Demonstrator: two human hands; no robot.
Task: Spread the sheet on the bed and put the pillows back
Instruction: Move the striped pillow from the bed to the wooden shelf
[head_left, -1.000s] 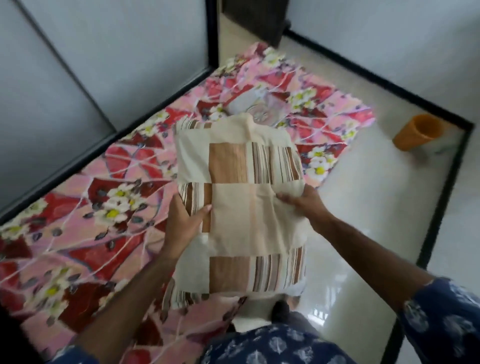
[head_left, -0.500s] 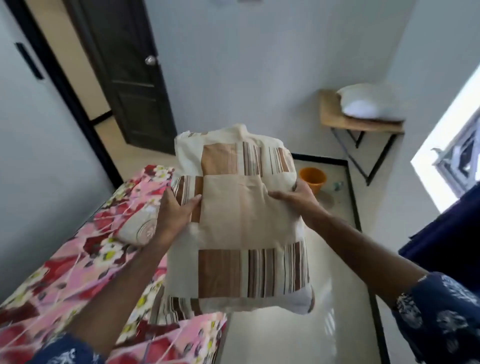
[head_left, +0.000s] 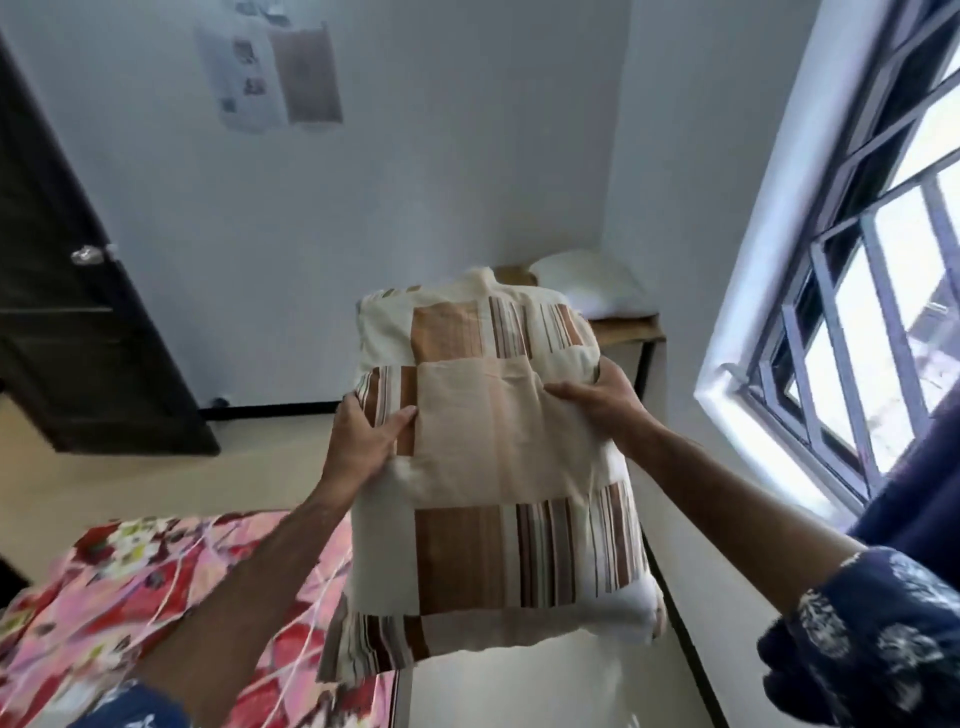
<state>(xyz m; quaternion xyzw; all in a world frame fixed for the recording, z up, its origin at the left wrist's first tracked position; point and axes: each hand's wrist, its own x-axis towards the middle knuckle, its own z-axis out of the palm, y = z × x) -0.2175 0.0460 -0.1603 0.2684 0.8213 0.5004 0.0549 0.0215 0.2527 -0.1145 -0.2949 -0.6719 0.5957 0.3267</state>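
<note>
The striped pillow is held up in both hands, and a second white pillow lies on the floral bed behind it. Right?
Not quite. Both the left hand and right hand grip the striped pillow, but the head view shows the white pillow on a wooden table by the wall, not on the bed.

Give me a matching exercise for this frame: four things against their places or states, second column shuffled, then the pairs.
Things:
1. patchwork pillow
2. white pillow
3. floral sheet
4. dark door

Places or states:
A. lying on the small table in the corner
B. standing at the left wall
C. held up between left hand and right hand
D. covering the bed, lower left

Pairs: 1-C, 2-A, 3-D, 4-B
</note>
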